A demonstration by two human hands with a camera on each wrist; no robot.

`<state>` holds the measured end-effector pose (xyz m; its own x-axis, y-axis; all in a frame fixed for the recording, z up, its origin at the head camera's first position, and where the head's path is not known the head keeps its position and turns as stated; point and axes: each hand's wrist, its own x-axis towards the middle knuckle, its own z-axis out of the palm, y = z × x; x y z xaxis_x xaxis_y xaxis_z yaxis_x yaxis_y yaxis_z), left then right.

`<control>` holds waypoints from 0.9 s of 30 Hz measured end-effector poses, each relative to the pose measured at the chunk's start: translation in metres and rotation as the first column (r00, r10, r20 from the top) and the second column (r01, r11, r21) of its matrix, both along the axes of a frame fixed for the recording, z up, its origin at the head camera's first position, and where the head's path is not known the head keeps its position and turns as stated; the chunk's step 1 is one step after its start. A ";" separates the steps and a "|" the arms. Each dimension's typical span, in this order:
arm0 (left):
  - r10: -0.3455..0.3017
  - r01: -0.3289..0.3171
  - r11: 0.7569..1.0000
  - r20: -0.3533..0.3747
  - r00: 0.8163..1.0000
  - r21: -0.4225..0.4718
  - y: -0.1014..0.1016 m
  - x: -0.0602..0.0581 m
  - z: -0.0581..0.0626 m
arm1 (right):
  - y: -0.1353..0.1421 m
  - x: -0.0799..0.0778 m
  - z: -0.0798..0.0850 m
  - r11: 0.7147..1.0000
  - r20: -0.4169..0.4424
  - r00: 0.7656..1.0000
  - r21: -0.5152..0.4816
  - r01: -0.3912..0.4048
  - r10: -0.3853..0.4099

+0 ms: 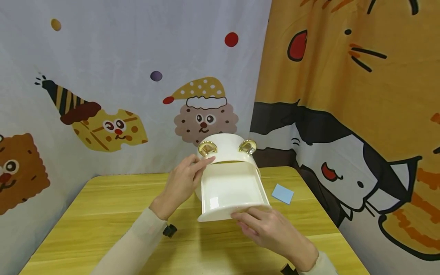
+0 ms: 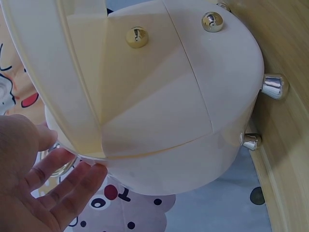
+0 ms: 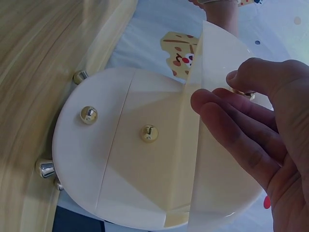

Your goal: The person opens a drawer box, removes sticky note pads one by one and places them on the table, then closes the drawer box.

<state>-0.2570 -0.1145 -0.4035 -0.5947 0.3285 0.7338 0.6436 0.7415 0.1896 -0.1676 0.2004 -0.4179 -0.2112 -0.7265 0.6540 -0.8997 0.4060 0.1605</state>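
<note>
A round white storage box (image 1: pixel 225 139) with gold ears stands on the table, its top drawer (image 1: pixel 233 183) pulled well out. The drawer's inside looks bare in the head view. My right hand (image 1: pixel 264 229) is at the drawer front (image 3: pixel 217 159); thumb and fingertips pinch a small gold knob (image 3: pixel 247 94) there, partly hidden by the fingers. My left hand (image 1: pixel 183 175) touches the box's upper left side beside the left ear (image 1: pixel 207 148), its index finger extended along the rim. Two lower gold knobs, one being this round knob (image 2: pixel 137 37), show on the box front.
A light blue pad of paper (image 1: pixel 282 194) lies on the wooden table (image 1: pixel 130 206) to the box's right. Short metallic feet, such as this foot (image 2: pixel 274 87), hold the box up. A cartoon-printed curtain (image 1: pixel 113 46) hangs close behind the table.
</note>
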 end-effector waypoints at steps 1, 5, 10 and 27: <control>0.000 0.000 1.000 0.002 1.000 0.001 0.000 0.000 0.000 | 0.000 0.000 0.000 1.000 -0.001 1.000 0.000 0.001 -0.001; 0.004 -0.004 1.000 0.006 1.000 0.001 0.000 0.001 0.001 | 0.000 -0.001 -0.001 1.000 -0.003 1.000 0.001 -0.001 0.001; 0.010 -0.010 1.000 0.011 1.000 -0.005 0.000 0.002 0.002 | -0.001 -0.001 -0.002 1.000 0.005 1.000 -0.007 -0.009 0.009; -0.021 0.021 1.000 0.001 1.000 0.001 -0.002 0.000 0.004 | -0.003 -0.002 -0.002 1.000 0.004 1.000 -0.006 -0.010 0.010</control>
